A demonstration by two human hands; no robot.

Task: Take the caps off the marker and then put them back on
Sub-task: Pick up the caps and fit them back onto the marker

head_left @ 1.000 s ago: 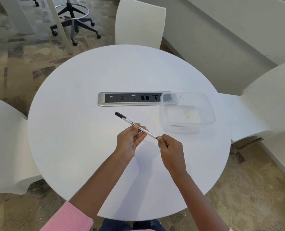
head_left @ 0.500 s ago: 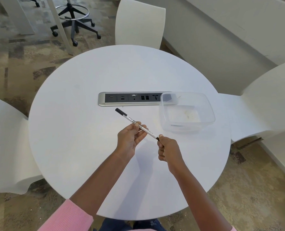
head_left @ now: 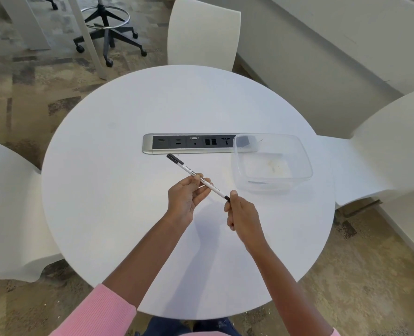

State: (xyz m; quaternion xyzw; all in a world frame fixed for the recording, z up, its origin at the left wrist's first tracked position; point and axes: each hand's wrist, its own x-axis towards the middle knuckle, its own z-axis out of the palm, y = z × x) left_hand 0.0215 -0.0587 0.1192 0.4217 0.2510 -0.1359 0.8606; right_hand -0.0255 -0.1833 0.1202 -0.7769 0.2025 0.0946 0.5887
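While L hand pinches marker, R hand grips its near cap.

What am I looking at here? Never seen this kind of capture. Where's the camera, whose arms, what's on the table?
There is no robot: a person wears one wide-angle camera on the head, looking forward and down, so both arms enter from the bottom of the picture. The left hand pinches the white barrel of a marker above a round white table. The right hand grips the marker's near end; a black cap sits on the far end. On the table lie a built-in socket strip and a clear plastic container with nothing obvious in it, partly over the strip's right end. White chairs stand around.
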